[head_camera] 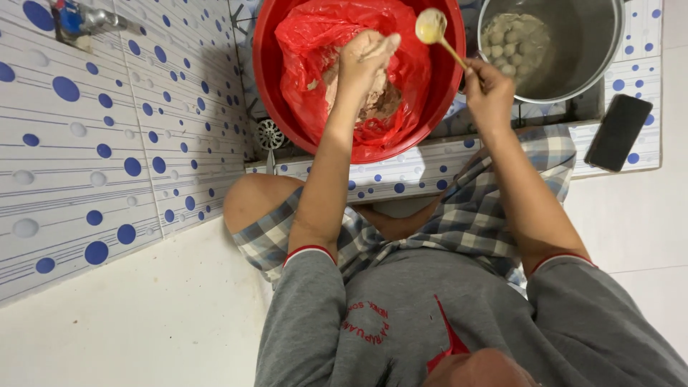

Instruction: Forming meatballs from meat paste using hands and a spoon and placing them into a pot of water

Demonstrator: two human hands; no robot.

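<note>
**A:** So you're mid-scoop here, right? Your left hand point(365, 57) is down in the big round red plastic basin point(269, 79), which is lined with a crinkly red plastic bag point(315, 36), and the hand is smeared with the pinkish-brown meat paste point(383, 100) sitting in the middle of that bag. Looks like the fist is curled loosely around a lump of paste, though I can't tell how much is in it.

**B:** Yep, I'd call this the shaping step. Your right hand point(489, 92) has its grip closed on the thin wooden handle of a spoon point(431, 27), with the bowl of it raised over the far rim of the basin, just beside your left hand. There's something pale in the spoon bowl, can't say whether that's a formed ball or just residue.

**A:** And the round steel pot point(573, 72) to the right?

**B:** It holds a batch of pale grey-brown balls point(510, 43) in murky liquid, touching each other. My guess: you'd want to bring spoon and fist together carefully, so the lump comes off clean, then swing right over the rim without dripping on the blue-dotted white tiled ledge point(401, 179). The black phone point(618, 132) lies flat on that ledge, near the pot.
</note>
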